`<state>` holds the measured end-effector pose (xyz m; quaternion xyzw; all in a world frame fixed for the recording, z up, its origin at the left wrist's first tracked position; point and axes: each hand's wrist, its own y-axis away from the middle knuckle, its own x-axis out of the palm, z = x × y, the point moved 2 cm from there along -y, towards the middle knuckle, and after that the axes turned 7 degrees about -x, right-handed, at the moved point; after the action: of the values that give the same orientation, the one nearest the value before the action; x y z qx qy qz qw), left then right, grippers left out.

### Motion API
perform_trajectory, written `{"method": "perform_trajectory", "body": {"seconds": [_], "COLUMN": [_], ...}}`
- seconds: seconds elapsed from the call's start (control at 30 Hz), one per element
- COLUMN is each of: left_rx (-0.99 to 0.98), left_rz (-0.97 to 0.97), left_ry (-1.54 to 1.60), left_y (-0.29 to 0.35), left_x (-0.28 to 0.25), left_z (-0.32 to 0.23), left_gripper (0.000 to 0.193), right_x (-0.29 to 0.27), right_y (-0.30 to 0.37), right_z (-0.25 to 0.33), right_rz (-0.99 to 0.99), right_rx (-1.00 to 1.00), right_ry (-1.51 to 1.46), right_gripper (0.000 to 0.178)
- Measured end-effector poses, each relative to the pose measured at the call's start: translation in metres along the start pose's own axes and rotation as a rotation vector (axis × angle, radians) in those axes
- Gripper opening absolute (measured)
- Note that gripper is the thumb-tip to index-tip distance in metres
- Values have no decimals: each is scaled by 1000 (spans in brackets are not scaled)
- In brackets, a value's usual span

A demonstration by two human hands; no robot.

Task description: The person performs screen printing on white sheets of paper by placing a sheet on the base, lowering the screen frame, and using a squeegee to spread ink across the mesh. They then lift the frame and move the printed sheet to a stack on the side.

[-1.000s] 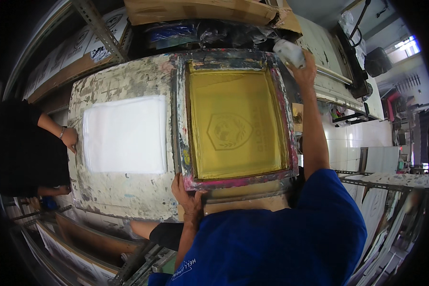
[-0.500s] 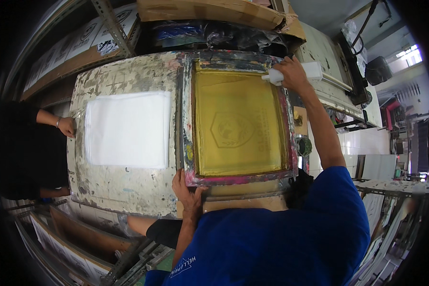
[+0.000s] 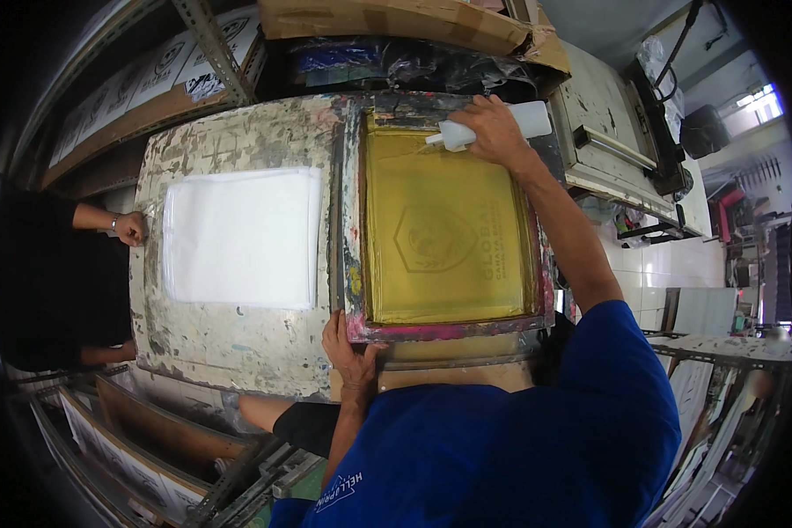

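A silk-screen printing frame (image 3: 449, 332), wooden and smeared with paint, lies before me. Its yellow mesh (image 3: 449, 176) carries a shield emblem and lettering. My right hand (image 3: 495, 132) is wrapped around a translucent white squeeze bottle (image 3: 531, 120), held on its side above the far end of the mesh. The bottle's thin nozzle points left. At the frame's near left corner, my left hand (image 3: 353, 359) grips the wood, fingers along the left side and thumb by the near edge. Left of the frame, a flat white fabric piece (image 3: 242, 238) rests on the stained board (image 3: 238, 348).
Another person in dark clothes (image 3: 53, 273) stands at the left, one fist (image 3: 130, 229) on the board's edge. Metal shelving (image 3: 211, 53) with printed white sheets rises at the far left. A cardboard box (image 3: 396, 22) lies beyond the board. Wooden trays (image 3: 158, 422) sit at the near left.
My right hand has carried the bottle left, from the frame's far right corner to over the mesh's far edge. My left hand stays at the near left corner.
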<state>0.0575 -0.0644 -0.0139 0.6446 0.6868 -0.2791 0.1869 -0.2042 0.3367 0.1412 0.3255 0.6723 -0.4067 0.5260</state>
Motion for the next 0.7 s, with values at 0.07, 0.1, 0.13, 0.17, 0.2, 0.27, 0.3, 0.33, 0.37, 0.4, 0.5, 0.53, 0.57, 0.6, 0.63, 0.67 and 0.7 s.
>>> {"method": "perform_trajectory", "body": {"seconds": [0.07,0.1,0.13,0.17,0.2,0.27,0.3,0.33,0.37,0.4,0.5,0.53,0.57,0.6,0.63,0.67,0.7], "left_rx": [6,10,13,15,6,-10,-25,-36,-45,-62,-94,-120,-129,-121,-115,-112,-118], "left_rz": [-4,-4,-3,-4,-6,-1,17,36,55,53,54,72,67,62,58,55,55], "left_ry": [-3,-4,-5,-7,-1,15,26,36,45,64,152,186,220,219,219,220,244], "left_y": [0,0,0,0,0,1,3,3,3,4,7,10,11,12,13,14,14], "left_x": [0,0,1,1,1,2,1,0,-1,-1,3,8,8,8,9,10,11], "left_z": [0,0,1,1,1,0,1,3,4,4,6,14,17,20,22,23,24], "left_gripper": [109,108,108,107,106,105,104,103,102,100,96,94,93,93,92,92,92], "right_x": [-1,-3,-7,-13,-19,-22,-20,-19,-17,-14,14,31,32,33,33,33,32], "right_y": [7,13,24,37,50,82,96,109,122,136,171,178,175,173,170,169,168], "right_z": [-8,-13,-21,-29,-40,-72,-87,-101,-113,-124,-148,-147,-142,-137,-134,-132,-130], "right_rz": [-17,-25,-26,-27,-28,-171,-244,-315,-388,-461,-744,-788,-812,-834,-857,-815,-801], "right_rx": [-6,-8,35,75,114,248,311,471,633,797,1099,1216,1224,1233,1241,1238,1236], "right_ry": [57,87,65,42,22,-82,-136,-185,-236,-283,-178,-221,-234,-246,-257,-256,-256], "right_gripper": [50,53,53,54,55,55,55,61,67,74,73,78,79,79,80,83,87]}}
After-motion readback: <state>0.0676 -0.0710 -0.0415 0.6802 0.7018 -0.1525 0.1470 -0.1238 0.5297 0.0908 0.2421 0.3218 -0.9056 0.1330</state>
